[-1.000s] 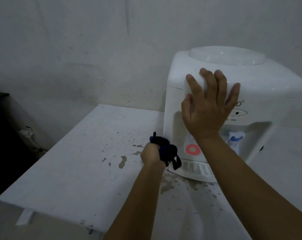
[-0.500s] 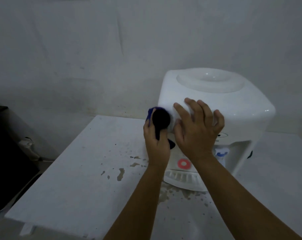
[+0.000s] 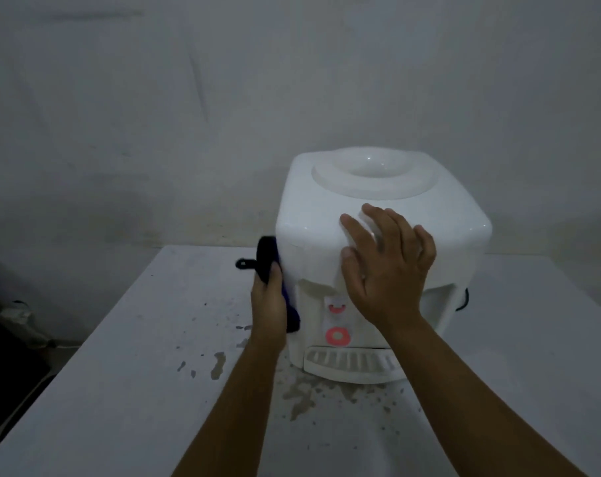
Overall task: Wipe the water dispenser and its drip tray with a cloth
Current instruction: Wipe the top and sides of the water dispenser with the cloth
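A white tabletop water dispenser [image 3: 453, 215] stands on the white table [image 3: 127, 390], its round bottle well on top. Its slatted drip tray [image 3: 352, 365] juts out at the bottom front, below a red ring mark. My left hand [image 3: 269, 304] holds a dark blue cloth [image 3: 266, 258] flat against the dispenser's left side. My right hand [image 3: 388, 266] rests with spread fingers on the upper front of the dispenser, covering the taps.
Chipped, stained patches mark the table in front of the tray [image 3: 300, 394] and to its left. A grey wall [image 3: 189, 115] rises close behind. A dark object [image 3: 3, 342] stands at the far left beside the table's edge.
My left hand with the cloth has risen from near the drip tray to the dispenser's left side. The view has pulled back and tilted down onto the top; my right hand stays on the front.
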